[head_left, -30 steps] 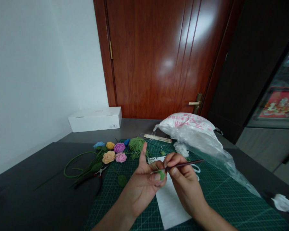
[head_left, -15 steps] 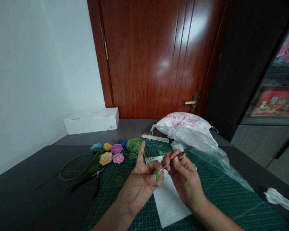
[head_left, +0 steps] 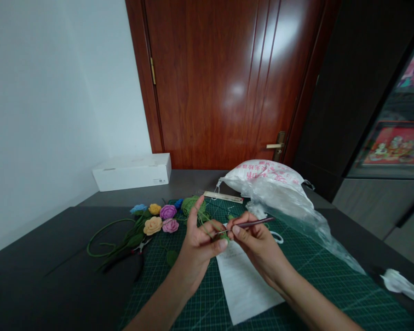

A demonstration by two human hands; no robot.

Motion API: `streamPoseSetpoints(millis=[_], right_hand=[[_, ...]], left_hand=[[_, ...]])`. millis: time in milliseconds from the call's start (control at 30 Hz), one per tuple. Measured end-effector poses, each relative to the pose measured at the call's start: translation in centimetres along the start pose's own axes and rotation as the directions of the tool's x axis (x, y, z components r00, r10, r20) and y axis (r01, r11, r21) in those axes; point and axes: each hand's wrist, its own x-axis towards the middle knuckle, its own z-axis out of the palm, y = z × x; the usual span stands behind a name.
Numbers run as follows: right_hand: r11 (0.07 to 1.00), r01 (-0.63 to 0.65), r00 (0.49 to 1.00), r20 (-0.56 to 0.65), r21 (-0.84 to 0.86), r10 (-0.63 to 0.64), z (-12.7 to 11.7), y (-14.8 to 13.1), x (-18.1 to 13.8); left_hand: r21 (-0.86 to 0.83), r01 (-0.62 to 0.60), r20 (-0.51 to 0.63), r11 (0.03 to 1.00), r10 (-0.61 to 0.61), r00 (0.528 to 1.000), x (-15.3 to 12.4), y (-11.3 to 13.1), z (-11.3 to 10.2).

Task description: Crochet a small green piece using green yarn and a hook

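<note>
Pointing left, crochet hook [head_left: 248, 225] lies nearly level (right hand [head_left: 258, 241] gripping).

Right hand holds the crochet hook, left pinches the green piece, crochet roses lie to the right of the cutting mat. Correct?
Not quite. In the head view the crochet roses lie left of the cutting mat. The right hand holds the crochet hook; the left hand pinches the green piece.

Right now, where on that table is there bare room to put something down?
Bare dark tabletop left of the green cutting mat, and mat right of the white paper. Crowded: crochet flowers, green yarn ball, plastic bag, both hands over the mat's middle.
</note>
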Motion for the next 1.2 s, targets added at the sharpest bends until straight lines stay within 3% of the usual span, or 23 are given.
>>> streamPoseSetpoints(millis=[133, 233, 567, 800, 967, 1067, 1200], right_hand=[[0.973, 0.167, 0.985, -0.017, -0.158, -0.172, -0.7, 0.6, 0.1], [0.957, 0.202, 0.976, -0.034, -0.209, -0.213, -1.1, 0.9, 0.1], [0.983, 0.087, 0.995, -0.023, -0.161, -0.092, -1.3, 1.5, 0.0], [0.986, 0.062, 0.994, -0.08, -0.152, -0.075, -2.3, 0.7, 0.8], [0.991, 0.021, 0.996, -0.078, -0.135, -0.032, -2.3, 0.5, 0.9], [0.994, -0.002, 0.998, -0.063, -0.11, -0.005, -1.9, 0.7, 0.8], [0.998, -0.024, 0.999, -0.045, -0.058, 0.021, -1.5, 0.7, 0.7]], left_hand=[[0.04, 0.022, -0.033, 0.999, -0.02, 0.999, -0.1, -0.3, -0.1], [0.041, 0.026, -0.033, 0.999, -0.024, 0.999, 0.0, -0.6, -0.2], [0.107, 0.051, -0.042, 0.993, -0.046, 0.998, 0.3, -0.8, -0.6], [0.167, 0.028, -0.015, 0.986, -0.026, 1.0, 0.9, 0.0, -1.1], [0.065, 0.115, -0.016, 0.991, -0.115, 0.993, 1.4, 0.7, -2.0], [0.25, 0.101, -0.03, 0.963, -0.097, 0.995, 1.7, 1.2, -2.8], [0.515, 0.062, -0.035, 0.855, -0.051, 0.998, 2.1, 1.6, -4.1]])
